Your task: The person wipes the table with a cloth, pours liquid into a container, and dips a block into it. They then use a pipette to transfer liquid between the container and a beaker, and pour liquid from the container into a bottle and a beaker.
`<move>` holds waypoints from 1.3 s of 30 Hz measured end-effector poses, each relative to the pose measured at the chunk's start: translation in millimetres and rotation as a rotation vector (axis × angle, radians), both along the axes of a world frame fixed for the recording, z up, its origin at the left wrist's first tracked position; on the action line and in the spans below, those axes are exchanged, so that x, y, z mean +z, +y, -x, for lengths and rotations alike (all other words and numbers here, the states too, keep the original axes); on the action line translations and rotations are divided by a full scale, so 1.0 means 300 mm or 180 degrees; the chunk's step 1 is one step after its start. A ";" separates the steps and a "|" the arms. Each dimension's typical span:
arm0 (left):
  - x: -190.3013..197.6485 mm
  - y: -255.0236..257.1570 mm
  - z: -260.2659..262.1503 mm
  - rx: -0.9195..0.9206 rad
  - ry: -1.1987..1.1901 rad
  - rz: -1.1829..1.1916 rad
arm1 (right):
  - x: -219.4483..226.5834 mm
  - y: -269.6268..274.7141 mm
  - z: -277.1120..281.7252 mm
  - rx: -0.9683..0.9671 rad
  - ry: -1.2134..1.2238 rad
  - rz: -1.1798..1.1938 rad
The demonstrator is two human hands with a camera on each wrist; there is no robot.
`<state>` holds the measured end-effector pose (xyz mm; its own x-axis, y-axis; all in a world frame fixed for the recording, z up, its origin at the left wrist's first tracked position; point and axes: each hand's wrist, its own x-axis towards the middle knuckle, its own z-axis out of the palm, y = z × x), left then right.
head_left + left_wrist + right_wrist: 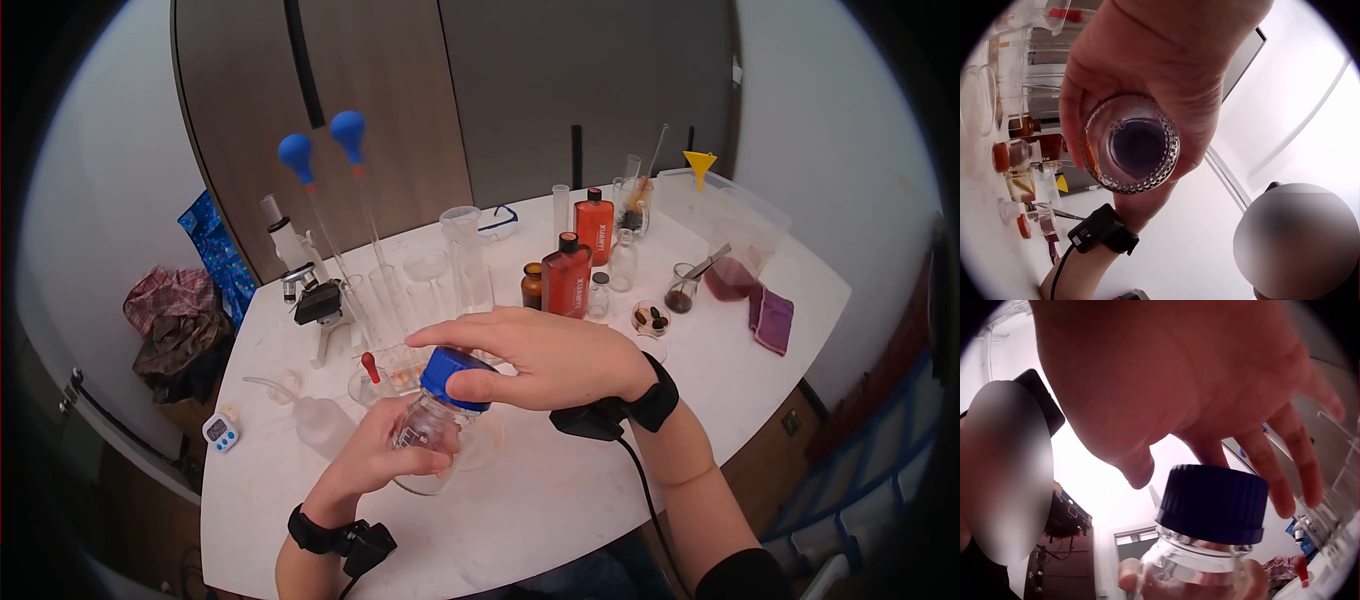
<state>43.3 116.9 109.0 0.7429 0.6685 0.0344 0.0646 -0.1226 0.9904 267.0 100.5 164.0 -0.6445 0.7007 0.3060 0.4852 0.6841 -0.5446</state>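
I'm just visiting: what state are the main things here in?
Glass bottle: capped, tilted, held in left hand
Blue screw cap: on the bottle, tightness unclear
Right hand: at the cap, fingers extended
Front red bottle: upright, capped
Rear red bottle: upright, capped
Petri dish: holding dark pieces
Conical flask: partly filled, dark contents
Microscope: upright
Timer: display unreadable
Pipette bulbs: unsqueezed

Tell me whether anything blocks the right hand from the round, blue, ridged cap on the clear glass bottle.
Nothing visible blocks it: the right hand is spread over the blue ridged cap, with nothing else showing between palm and cap. The left hand grips the clear glass bottle below the cap.
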 end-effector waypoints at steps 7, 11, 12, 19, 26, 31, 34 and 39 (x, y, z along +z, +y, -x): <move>0.012 -0.015 -0.016 0.0039 -0.0043 0.0016 | 0.027 -0.002 0.011 -0.0422 -0.0865 0.0757; -0.010 0.009 0.007 -0.0378 -0.0168 0.0122 | -0.027 0.019 -0.005 0.0492 0.0046 -0.0186; -0.006 -0.006 0.000 -0.0253 -0.0133 0.0025 | -0.019 0.015 -0.007 0.0635 0.0022 -0.0025; -0.012 0.020 0.025 -0.0247 -0.0245 0.0030 | -0.031 0.007 -0.003 0.0695 0.0516 -0.0224; 0.016 0.001 0.016 0.0041 0.0027 0.0025 | -0.053 0.025 0.006 0.0172 0.0136 -0.0113; 0.000 0.007 0.015 -0.0023 0.0043 -0.0095 | 0.027 -0.027 0.017 -0.0340 -0.0438 0.0517; -0.017 0.019 0.030 -0.0415 -0.0386 0.0392 | -0.013 0.002 0.020 0.0246 0.0190 0.0025; -0.017 0.003 0.028 -0.0528 -0.0477 0.0629 | -0.042 0.007 0.076 0.0088 0.0164 -0.0512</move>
